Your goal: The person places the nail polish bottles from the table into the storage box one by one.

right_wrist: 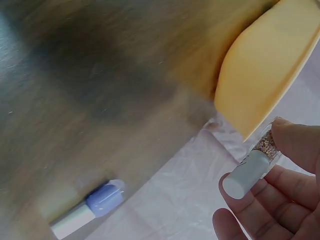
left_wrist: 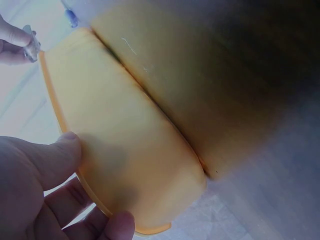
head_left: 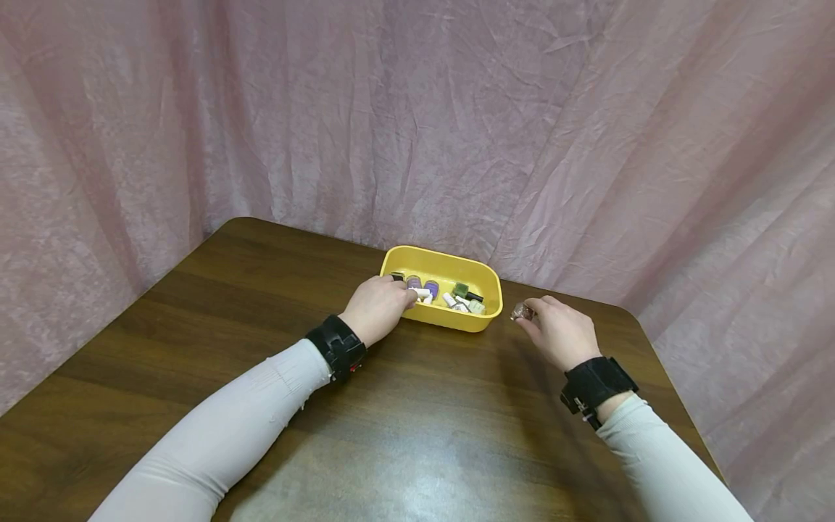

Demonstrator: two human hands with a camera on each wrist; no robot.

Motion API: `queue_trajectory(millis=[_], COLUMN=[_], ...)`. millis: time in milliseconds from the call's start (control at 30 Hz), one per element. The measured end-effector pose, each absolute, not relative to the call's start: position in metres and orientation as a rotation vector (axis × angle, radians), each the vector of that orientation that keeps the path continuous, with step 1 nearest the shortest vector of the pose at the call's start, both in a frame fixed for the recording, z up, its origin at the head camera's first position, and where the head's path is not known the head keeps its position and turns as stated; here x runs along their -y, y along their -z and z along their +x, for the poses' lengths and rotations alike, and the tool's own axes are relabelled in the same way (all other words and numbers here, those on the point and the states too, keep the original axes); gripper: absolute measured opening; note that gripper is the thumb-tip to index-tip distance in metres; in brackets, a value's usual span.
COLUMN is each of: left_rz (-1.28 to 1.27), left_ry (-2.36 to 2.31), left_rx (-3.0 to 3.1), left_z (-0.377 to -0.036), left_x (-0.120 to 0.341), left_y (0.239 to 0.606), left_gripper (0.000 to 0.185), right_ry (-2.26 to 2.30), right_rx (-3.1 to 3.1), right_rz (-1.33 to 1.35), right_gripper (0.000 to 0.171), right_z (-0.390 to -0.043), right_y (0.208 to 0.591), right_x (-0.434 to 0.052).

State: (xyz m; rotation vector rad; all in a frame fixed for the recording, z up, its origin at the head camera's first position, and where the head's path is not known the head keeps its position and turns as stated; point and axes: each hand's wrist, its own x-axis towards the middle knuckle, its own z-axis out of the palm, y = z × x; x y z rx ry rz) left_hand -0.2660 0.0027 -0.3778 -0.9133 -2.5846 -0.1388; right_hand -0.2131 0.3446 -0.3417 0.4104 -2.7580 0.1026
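Note:
A yellow plastic container (head_left: pixel 438 319) stands near the table's far edge, with several nail polish bottles lying in it. Two are purple, including this purple bottle (head_left: pixel 431 288), and a dark green bottle (head_left: pixel 461 289) lies further right. My left hand (head_left: pixel 380 308) grips the container's left end, thumb and a fingertip over its rim in the left wrist view. Right of the container, my right hand (head_left: pixel 562 330) pinches a glitter nail polish bottle (right_wrist: pixel 267 145) with a white cap between thumb and fingers, raised above the table.
A lilac-blue nail polish bottle (right_wrist: pixel 106 198) with a white cap lies on the brown wooden table (head_left: pixel 391 435) near its far edge, hidden behind my right hand in the head view. A pink curtain (head_left: pixel 443 130) hangs right behind the table.

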Motion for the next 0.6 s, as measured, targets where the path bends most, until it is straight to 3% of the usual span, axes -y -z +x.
queue_trajectory(millis=[600], left_rz=[-0.916], left_ry=[0.143], left_rx=[2.587], left_z=[-0.267], left_x=[-0.003], left_y=[0.378], left_gripper=[0.011], right_ry=[-0.107], right_rx=[2.752], right_rz=[0.415], right_gripper=[0.029], right_z=[-0.227], right_y=[0.337], right_x=[-0.318])
